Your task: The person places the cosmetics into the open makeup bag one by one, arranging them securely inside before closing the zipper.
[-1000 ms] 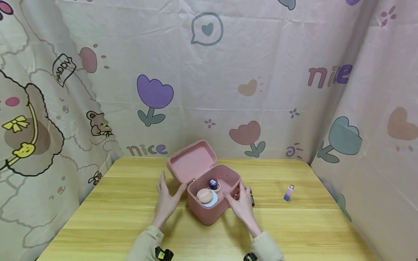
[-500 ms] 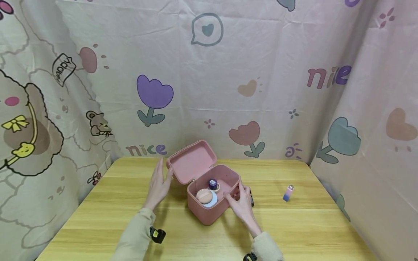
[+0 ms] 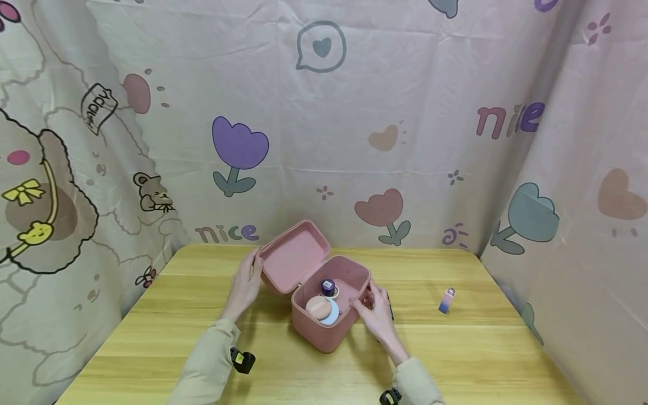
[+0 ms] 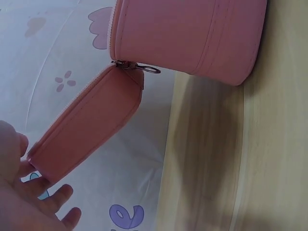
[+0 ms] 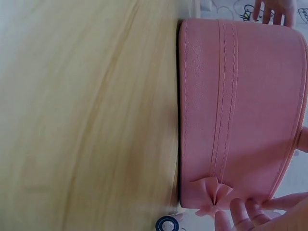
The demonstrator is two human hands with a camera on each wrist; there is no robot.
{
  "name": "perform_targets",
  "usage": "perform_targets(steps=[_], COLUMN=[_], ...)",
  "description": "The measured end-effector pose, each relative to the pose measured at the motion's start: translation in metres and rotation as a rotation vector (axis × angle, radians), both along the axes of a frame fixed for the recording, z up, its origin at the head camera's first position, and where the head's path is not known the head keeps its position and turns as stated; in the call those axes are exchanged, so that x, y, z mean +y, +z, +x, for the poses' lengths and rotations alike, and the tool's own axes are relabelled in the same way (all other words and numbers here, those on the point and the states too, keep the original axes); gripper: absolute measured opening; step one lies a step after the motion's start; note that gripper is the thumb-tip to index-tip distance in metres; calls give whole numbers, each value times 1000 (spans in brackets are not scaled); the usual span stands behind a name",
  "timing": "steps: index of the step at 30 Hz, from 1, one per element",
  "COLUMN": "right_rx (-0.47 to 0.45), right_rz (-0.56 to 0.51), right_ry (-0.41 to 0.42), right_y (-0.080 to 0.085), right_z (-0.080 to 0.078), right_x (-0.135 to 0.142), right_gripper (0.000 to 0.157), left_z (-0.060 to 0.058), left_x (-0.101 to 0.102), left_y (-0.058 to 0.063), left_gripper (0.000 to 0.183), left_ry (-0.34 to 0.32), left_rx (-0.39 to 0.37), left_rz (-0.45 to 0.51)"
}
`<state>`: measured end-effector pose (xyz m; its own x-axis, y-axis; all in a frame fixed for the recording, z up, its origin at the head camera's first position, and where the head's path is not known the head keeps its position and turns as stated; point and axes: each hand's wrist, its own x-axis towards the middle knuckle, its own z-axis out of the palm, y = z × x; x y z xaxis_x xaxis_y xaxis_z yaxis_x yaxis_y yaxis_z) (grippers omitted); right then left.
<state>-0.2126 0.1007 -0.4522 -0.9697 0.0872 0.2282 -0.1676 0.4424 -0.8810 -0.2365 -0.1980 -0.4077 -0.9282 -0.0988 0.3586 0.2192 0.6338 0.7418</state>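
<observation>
Two bare hands at one pink box [image 3: 321, 336], neither of them idle. In the left hand [image 3: 244, 286], the outer end of the raised lid [image 3: 295, 256], lightly pinched between thumb and fingers, presumably to govern its tilt away from the box. In the right hand [image 3: 378, 319], the box's rim opposite the lid, thumb over the edge and fingers against the outer wall near the bow [image 5: 213, 191]; likely so as to steady the box against any pull. Inside the box, towards the near corner, a peach puff [image 3: 319, 307] on a pale blue disc [image 3: 333, 313], and behind them a dark jar [image 3: 328, 287], probably loose rather than arranged. Just right of the box, past the right fingers, a dark thing [image 3: 391, 311], too hidden to name. Well apart to the right of the box, a pink-and-blue tube [image 3: 446, 301], perhaps there for easy reach. Under the box, a wooden table [image 3: 466, 360]; behind it, a printed cloth [image 3: 324, 124].
</observation>
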Motion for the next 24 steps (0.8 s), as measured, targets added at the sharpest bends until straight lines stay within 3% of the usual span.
perform_targets(steps=[6, 10, 20, 24], right_rx=[12, 22, -21, -47], right_rz=[-44, -63, -90, -87], right_ry=[27, 40, 88, 114], right_y=[0, -2, -1, 0], right_z=[-4, -7, -14, -18], right_x=[3, 6, 12, 15], right_gripper=[75, 70, 62, 64], left_z=[1, 4, 18, 24], left_x=[-3, -4, -9, -14], left_y=[-1, -1, 4, 7], left_gripper=[39, 34, 31, 32], left_ry=[3, 22, 49, 26], left_rx=[102, 139, 68, 28], left_rz=[114, 136, 188, 225])
